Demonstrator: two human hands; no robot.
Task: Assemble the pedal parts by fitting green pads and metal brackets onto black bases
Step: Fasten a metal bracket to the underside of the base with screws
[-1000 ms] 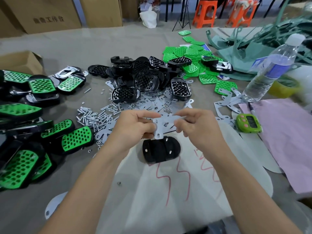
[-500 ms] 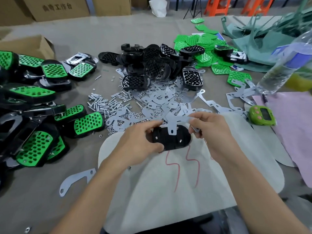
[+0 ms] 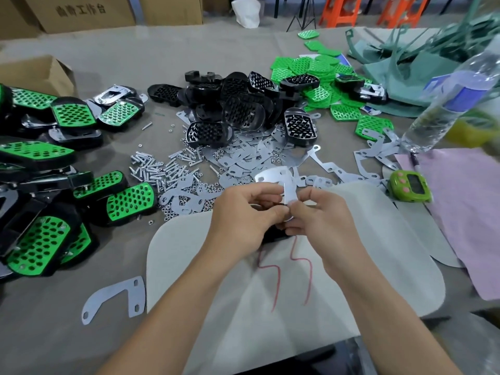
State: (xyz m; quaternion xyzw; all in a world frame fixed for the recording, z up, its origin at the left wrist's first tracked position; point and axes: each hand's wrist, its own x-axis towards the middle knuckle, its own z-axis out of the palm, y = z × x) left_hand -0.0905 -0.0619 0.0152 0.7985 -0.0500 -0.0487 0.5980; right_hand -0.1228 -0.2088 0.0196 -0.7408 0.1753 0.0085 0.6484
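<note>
My left hand [image 3: 244, 216] and my right hand [image 3: 322, 217] meet over a black base [image 3: 273, 235], which is mostly hidden under them on a white sheet [image 3: 365, 239]. Both hands pinch a flat metal bracket [image 3: 280, 180] that stands up between the fingertips above the base. A heap of black bases [image 3: 238, 109] lies behind, with loose green pads [image 3: 319, 69] to its right and metal brackets [image 3: 249, 158] spread in front. Finished green-and-black pedals [image 3: 43, 185] are stacked at the left.
Screws and nuts [image 3: 162, 169] are scattered left of the hands. A single bracket [image 3: 113, 299] lies near the front left. A water bottle [image 3: 446, 104], a green timer [image 3: 410, 186] and pink cloth [image 3: 460, 212] sit at the right. Cardboard boxes [image 3: 35, 74] stand at the left and back.
The bracket has tilted up between my fingertips and both hands have closed together over the black base, hiding most of it. My head has dipped, shifting the scene.
</note>
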